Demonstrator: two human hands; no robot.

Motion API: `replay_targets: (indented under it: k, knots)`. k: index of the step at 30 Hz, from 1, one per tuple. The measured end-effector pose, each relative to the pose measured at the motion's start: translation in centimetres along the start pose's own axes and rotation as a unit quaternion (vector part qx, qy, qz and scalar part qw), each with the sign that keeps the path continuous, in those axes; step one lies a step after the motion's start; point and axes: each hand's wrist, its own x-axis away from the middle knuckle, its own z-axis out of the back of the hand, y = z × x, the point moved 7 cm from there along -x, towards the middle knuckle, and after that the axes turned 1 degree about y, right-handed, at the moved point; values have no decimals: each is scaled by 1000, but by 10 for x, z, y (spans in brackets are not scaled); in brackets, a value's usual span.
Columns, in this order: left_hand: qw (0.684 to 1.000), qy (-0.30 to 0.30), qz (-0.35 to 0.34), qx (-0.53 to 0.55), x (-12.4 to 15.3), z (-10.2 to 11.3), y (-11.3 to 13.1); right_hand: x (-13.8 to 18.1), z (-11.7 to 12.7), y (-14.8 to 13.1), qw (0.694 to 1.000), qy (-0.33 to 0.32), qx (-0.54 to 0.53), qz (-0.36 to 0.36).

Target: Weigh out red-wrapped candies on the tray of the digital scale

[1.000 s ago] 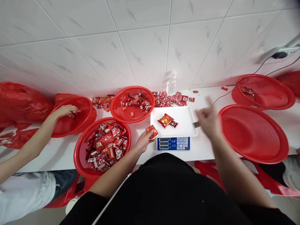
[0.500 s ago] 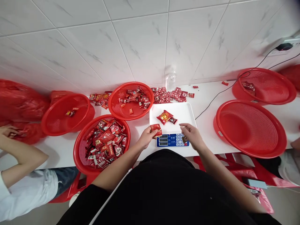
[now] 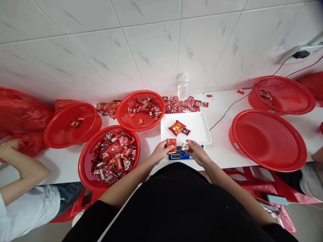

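My left hand [image 3: 160, 151] is closed on a small red packet [image 3: 171, 144] with gold print, over the near edge of the scale. Close by on the right, my right hand [image 3: 198, 152] pinches a small gold-and-white wrapped piece [image 3: 185, 147]. Both hands partly cover the blue keypad panel [image 3: 176, 155] of the digital scale. On the scale's white tray [image 3: 199, 126] lie a red-and-gold snack packet [image 3: 177, 127] and, touching it, a small dark red wrapped piece [image 3: 186, 131].
A red basket [image 3: 83, 161] heaped with wrapped snacks stands left, another basket [image 3: 121, 116] behind it. Loose packets [image 3: 176, 105] and a clear bottle [image 3: 183, 89] lie along the wall. More red baskets [image 3: 236, 134] stand right, near a black cable [image 3: 227, 111]. A co-worker's arm [image 3: 22, 168] is far left.
My right hand has moved left, towards my left hand, and the gold-and-white piece now shows in its fingers. My left hand keeps the red packet, lowered slightly.
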Motion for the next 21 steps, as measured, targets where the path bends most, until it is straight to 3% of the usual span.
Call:
replay_targets:
  k: [3, 7, 13, 17, 21]
  knots:
    - [999, 38, 16, -3, -1, 15, 0, -5, 1, -16, 997, -9, 36, 62]
    - [999, 20, 26, 2, 2, 13, -3, -7, 5, -20, 983, 30, 154, 94]
    - [999, -36, 4, -4, 5, -3, -9, -8, 2, -12, 989, 27, 110, 94]
    - [997, -71, -12, -37, 6, -9, -9, 1, -13, -15, 989, -48, 111, 81]
    - [979, -163, -44, -115, 16, -29, -2, 20, -37, 0, 982, -174, 72, 8]
